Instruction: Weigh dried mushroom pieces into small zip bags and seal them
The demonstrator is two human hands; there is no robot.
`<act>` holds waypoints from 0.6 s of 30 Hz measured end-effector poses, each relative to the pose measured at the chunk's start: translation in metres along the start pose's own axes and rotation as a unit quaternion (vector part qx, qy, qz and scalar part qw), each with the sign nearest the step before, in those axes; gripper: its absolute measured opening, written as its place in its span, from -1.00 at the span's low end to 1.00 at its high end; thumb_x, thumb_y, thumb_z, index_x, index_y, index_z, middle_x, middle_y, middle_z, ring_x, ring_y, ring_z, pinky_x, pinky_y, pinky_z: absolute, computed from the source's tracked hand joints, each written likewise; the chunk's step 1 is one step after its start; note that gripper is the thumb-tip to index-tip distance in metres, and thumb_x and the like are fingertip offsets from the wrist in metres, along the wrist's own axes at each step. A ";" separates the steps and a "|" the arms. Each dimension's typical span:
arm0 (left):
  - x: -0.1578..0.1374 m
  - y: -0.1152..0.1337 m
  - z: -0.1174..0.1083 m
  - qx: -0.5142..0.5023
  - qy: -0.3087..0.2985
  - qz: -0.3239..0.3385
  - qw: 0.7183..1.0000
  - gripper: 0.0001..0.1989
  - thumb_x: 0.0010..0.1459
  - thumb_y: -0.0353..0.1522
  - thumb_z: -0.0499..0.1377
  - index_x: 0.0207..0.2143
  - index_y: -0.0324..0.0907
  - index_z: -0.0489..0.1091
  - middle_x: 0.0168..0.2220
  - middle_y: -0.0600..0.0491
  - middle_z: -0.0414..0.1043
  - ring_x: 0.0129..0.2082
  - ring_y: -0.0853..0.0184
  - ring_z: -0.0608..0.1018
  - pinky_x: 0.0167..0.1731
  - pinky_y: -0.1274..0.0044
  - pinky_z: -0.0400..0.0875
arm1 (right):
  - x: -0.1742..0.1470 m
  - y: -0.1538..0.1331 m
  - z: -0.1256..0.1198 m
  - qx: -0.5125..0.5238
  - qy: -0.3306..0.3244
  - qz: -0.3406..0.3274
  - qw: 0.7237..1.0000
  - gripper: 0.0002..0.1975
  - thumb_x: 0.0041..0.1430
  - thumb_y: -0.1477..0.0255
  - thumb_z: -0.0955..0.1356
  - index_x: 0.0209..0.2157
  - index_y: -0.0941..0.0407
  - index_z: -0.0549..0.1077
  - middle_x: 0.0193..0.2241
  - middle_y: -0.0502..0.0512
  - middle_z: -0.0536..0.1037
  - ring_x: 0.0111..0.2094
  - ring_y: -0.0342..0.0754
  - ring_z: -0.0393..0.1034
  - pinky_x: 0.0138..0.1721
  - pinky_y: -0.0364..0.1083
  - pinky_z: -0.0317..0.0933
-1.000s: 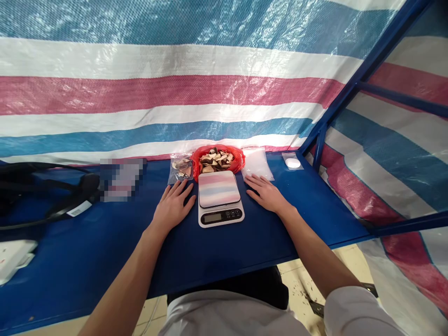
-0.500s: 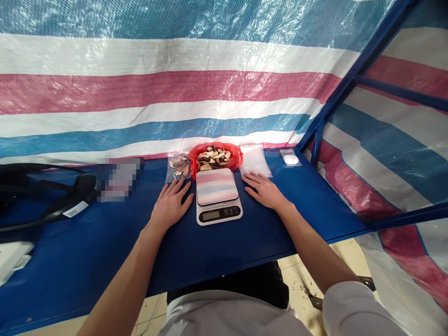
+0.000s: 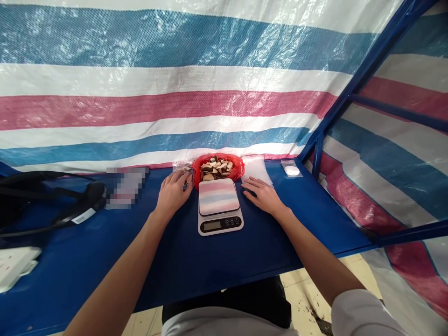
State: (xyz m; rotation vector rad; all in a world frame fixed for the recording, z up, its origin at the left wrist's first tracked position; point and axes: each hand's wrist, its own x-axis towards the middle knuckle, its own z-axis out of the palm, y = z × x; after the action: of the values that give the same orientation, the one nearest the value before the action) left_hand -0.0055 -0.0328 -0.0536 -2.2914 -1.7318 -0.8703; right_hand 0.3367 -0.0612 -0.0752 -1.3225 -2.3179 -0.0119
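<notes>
Over the clear plastic bag of dried pieces (image 3: pixel 182 165) lies my left hand (image 3: pixel 174 190), covering most of it. Its fingers are slightly bent and the thumb stands apart; no firm grip shows. My right hand (image 3: pixel 263 195) rests on the table with fingers spread, fingertips at the near edge of a stack of clear plastic bags (image 3: pixel 256 168). Between the hands sits a white kitchen scale (image 3: pixel 220 223) with a bare, shiny platform and a blank-looking display. Right behind it is an open red plastic bag (image 3: pixel 239 166) full of sliced dried mushrooms (image 3: pixel 217 167).
A small clear bag with a white object (image 3: pixel 291 171) lies at the back right of the blue table (image 3: pixel 224 266). To the left are a black headset-like device (image 3: pixel 84 203), a blurred packet (image 3: pixel 128 186) and a white power strip (image 3: pixel 17 266). Striped sheeting (image 3: pixel 175 105) hangs behind.
My left hand has moved forward from the table onto the clear bag of dried pieces, its fingers bending. My right hand has barely moved. The view has tilted up slightly.
</notes>
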 end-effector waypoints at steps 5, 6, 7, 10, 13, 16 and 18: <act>0.011 -0.020 0.024 -0.012 -0.045 0.012 0.999 -0.50 0.24 -0.27 0.11 0.21 -0.17 0.36 0.32 -0.21 0.25 0.32 -0.07 0.28 0.26 0.09 0.22 | 0.001 0.002 0.009 0.013 -0.001 -0.004 1.000 -0.68 0.39 0.34 0.28 0.06 0.02 0.56 0.21 0.10 0.48 0.28 0.16 0.31 0.31 0.20 0.20; 0.011 -0.024 0.027 -0.018 -0.050 0.015 0.998 -0.49 0.22 -0.27 0.11 0.21 -0.19 0.36 0.31 -0.22 0.25 0.32 -0.08 0.27 0.26 0.08 0.22 | 0.001 0.002 0.010 0.015 -0.002 -0.005 1.000 -0.68 0.39 0.34 0.28 0.06 0.02 0.56 0.21 0.11 0.48 0.28 0.16 0.31 0.31 0.21 0.20; 0.012 -0.027 0.030 -0.026 -0.047 0.018 0.998 -0.51 0.23 -0.27 0.11 0.19 -0.19 0.37 0.29 -0.21 0.28 0.31 -0.07 0.28 0.27 0.08 0.21 | 0.000 0.002 0.010 0.018 -0.003 -0.006 1.000 -0.68 0.39 0.34 0.28 0.06 0.02 0.56 0.21 0.11 0.48 0.27 0.16 0.32 0.31 0.21 0.20; 0.012 -0.033 0.035 -0.059 -0.016 0.016 0.998 -0.60 0.27 -0.27 0.07 0.11 -0.16 0.44 0.18 -0.17 0.39 0.26 -0.01 0.35 0.28 0.12 0.22 | 0.000 0.002 0.009 0.022 -0.009 -0.005 1.000 -0.67 0.40 0.34 0.26 0.07 0.01 0.55 0.21 0.11 0.47 0.28 0.15 0.31 0.32 0.22 0.19; 0.011 -0.034 0.034 -0.078 0.013 0.008 0.997 -0.65 0.29 -0.26 0.07 0.01 -0.17 0.50 0.12 -0.16 0.45 0.19 0.03 0.41 0.25 0.17 0.26 | 0.000 0.003 0.009 0.024 -0.012 -0.003 1.000 -0.67 0.40 0.33 0.25 0.07 0.02 0.55 0.22 0.10 0.46 0.28 0.15 0.30 0.32 0.21 0.18; 0.009 -0.032 0.031 -0.082 0.030 -0.013 0.996 -0.68 0.26 -0.26 0.10 -0.06 -0.17 0.54 0.10 -0.15 0.47 0.14 0.01 0.45 0.20 0.19 0.33 | 0.000 0.005 0.011 0.025 -0.014 -0.004 1.000 -0.66 0.40 0.33 0.25 0.08 0.04 0.55 0.22 0.10 0.47 0.28 0.15 0.31 0.33 0.21 0.18; 0.007 -0.031 0.030 -0.084 0.041 -0.035 0.995 -0.70 0.23 -0.26 0.14 -0.09 -0.16 0.56 0.09 -0.13 0.50 0.12 0.00 0.47 0.16 0.20 0.37 | 0.000 0.006 0.012 0.022 -0.016 -0.005 1.000 -0.66 0.41 0.33 0.25 0.08 0.05 0.55 0.22 0.10 0.47 0.28 0.15 0.31 0.33 0.21 0.18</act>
State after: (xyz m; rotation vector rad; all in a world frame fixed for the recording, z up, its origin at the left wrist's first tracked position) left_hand -0.0222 -0.0033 -0.0814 -2.2713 -1.7769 -1.1482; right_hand 0.3369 -0.0556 -0.0867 -1.2972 -2.3378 0.0568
